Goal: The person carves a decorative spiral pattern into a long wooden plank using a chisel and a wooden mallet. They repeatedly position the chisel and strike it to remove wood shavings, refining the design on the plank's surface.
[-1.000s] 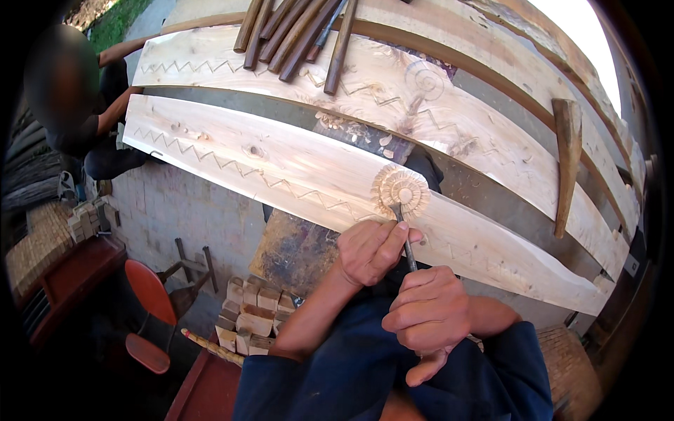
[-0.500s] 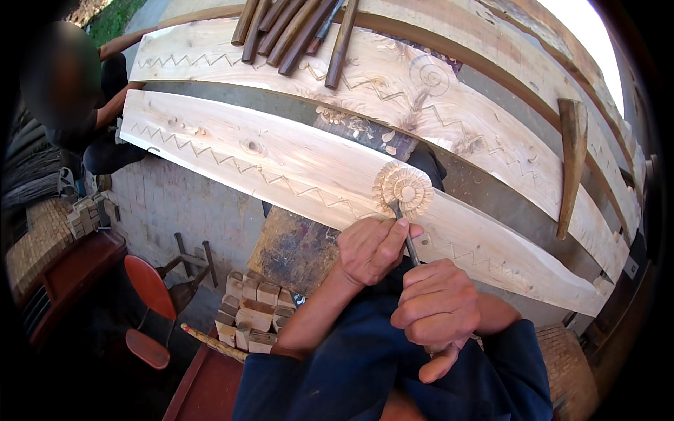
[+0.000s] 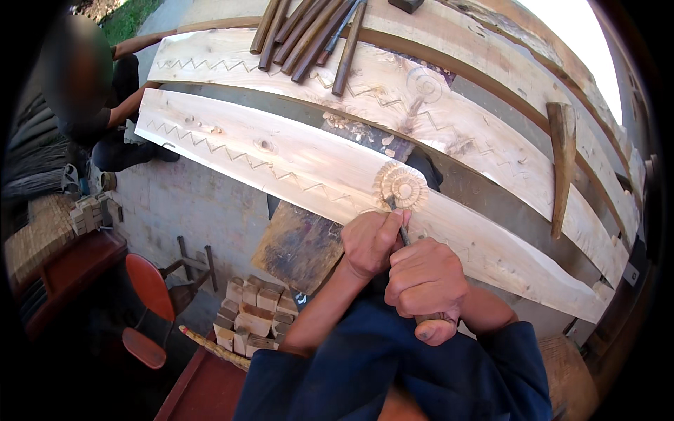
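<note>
A long pale plank (image 3: pixel 232 151) lies before me, with a zigzag line cut along it and a round carved rosette (image 3: pixel 405 188) of ringed petals. My left hand (image 3: pixel 368 244) is closed around the lower blade of a chisel (image 3: pixel 404 236), its thumb and fingers beside the rosette's near edge. The chisel's tip meets the wood at the rosette's lower left rim. Farther up the tool, my right hand (image 3: pixel 426 281) is wrapped round the handle, which the fingers mostly hide.
Several wooden-handled tools (image 3: pixel 309 35) lie on a second zigzag-marked plank (image 3: pixel 203 56). A wooden mallet (image 3: pixel 562 168) rests across the far boards at right. Another person (image 3: pixel 84 91) sits at far left. Wood blocks (image 3: pixel 256 316) and a red chair (image 3: pixel 149 288) stand below left.
My right hand has come up and left, closer to my left hand, and less of the chisel's shaft shows between them. The whole view has shifted slightly.
</note>
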`<state>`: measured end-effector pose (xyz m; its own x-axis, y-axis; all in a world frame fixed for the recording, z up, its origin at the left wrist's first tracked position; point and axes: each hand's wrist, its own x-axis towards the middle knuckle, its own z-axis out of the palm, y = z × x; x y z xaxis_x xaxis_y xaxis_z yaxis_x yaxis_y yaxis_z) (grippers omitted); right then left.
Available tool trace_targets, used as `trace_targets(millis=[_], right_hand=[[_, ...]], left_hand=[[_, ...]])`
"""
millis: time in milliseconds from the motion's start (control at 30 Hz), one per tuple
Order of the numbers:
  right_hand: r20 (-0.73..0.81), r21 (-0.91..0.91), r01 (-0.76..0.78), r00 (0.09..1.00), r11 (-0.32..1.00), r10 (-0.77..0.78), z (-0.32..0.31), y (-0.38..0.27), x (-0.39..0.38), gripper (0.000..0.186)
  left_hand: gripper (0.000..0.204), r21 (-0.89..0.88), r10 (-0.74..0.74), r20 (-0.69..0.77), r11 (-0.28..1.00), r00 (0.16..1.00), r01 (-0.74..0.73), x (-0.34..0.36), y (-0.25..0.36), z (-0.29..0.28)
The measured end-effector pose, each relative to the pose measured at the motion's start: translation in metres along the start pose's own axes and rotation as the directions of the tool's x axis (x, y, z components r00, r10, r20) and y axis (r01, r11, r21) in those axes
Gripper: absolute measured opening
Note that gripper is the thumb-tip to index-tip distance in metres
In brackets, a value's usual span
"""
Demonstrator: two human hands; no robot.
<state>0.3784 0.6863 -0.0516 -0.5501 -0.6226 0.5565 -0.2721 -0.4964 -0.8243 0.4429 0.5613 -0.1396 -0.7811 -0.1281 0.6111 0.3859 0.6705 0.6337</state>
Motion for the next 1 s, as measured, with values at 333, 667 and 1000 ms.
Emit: trace_targets(millis=[333, 667, 1000], right_hand=[[-0.086, -0.160, -0.152, 0.986, 0.975, 0.140, 0.002, -0.015, 0.086, 0.052], [-0.336, -0.067, -0.527, 0.811, 0.847, 0.479, -0.040, 0.049, 0.137, 0.058], [-0.302, -0.042, -0.597, 0.772, 0.801, 0.559, -0.037, 0.069, 0.134, 0.068]], left_hand=[[0.034, -0.092, -0.107, 0.127, 0.989, 0.986, 0.119, 0.037, 0.002, -0.046], [0.016, -0.225, -0.409, 0.143, 0.873, 0.901, 0.432, 0.064, -0.024, -0.025], [0.022, -0.112, -0.386, 0.097, 0.912, 0.917, 0.395, 0.058, -0.028, -0.021]])
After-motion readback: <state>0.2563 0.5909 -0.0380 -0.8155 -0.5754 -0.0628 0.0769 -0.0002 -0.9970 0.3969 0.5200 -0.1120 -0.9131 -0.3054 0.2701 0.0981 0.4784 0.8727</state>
